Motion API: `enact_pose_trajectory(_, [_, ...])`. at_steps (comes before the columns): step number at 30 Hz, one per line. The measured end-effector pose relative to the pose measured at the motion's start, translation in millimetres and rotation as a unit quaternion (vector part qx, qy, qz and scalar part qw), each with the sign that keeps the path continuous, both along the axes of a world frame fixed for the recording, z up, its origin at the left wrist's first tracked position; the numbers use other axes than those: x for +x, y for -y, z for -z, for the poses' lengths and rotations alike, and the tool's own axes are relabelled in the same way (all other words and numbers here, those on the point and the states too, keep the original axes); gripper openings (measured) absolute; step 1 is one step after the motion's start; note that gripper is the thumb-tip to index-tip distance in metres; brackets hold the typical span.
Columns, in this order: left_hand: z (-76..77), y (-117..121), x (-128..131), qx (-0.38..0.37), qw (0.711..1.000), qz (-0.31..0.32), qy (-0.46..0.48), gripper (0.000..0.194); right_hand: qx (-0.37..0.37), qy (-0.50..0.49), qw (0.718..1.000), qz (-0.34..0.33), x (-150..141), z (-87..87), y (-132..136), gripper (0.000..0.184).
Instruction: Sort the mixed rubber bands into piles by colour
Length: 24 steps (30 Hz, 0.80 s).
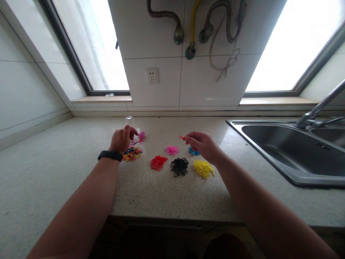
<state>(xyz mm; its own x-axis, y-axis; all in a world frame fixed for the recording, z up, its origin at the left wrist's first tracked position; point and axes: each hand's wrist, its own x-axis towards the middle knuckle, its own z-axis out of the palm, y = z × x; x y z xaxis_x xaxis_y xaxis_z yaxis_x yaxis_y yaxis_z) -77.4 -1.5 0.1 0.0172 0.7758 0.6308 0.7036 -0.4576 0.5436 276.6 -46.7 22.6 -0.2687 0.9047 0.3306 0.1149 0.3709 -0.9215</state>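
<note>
1. Band (181,137), red: pinched in right hand (201,142), beyond black pile (179,167).
2. Around black pile: red pile (159,163) left, yellow pile (203,168) right, pink pile (171,150) beyond-left, blue pile (194,151) beyond-right, partly hidden.
3. Left hand (121,139): well left of black pile, by mixed pile (132,153). Fingers curled; can't tell if pinching.
4. Light fingertip pinch suits one band; wrist high should avoid dragging blue/yellow.

"Facing which way?"
"Forward and down from the head, towards left hand (124,139), right hand (199,143) and surface (161,198)."
"How near?"
"Fairly close to both hands, farther from the wall (156,94)."
</note>
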Motion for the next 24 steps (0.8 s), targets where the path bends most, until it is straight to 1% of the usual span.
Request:
enact_pose_trajectory(7, [-0.9, 1, 1, 0.004, 1.0, -0.004, 0.001, 0.075, 0.003, 0.018, 1.0, -0.006, 0, -1.7, 2, 0.028])
enact_pose_trajectory(12, [-0.6, 0, 1, 0.0, 1.0, -0.004, 0.002, 0.075, 0.01, 0.021, 1.0, -0.016, 1, -0.3, 1, 0.026])
enact_pose_trajectory(16, [-0.3, 0, 1, -0.002, 1.0, -0.001, 0.006, 0.074, 0.006, 0.024, 0.999, -0.022, -1, 0.7, 2, 0.028])
enact_pose_trajectory(19, [-0.6, 0, 1, 0.0, 1.0, -0.001, 0.005, 0.074, 0.012, 0.046, 0.999, -0.026, -4, 1.2, 5, 0.029])
enact_pose_trajectory(21, [-1.2, 0, 2, 0.0, 1.0, -0.002, 0.0, 0.074, 0.045, 0.081, 0.995, -0.023, -8, 0.9, 8, 0.028])
enact_pose_trajectory(23, [-1.8, 1, 2, -0.002, 1.0, -0.005, -0.006, 0.074, 0.125, 0.146, 0.981, -0.021, -12, 0.1, 13, 0.023])
enact_pose_trajectory(24, [-2.0, 1, 3, -0.003, 1.0, -0.005, -0.008, 0.074, 0.178, 0.187, 0.966, -0.023, -15, -0.2, 15, 0.019])
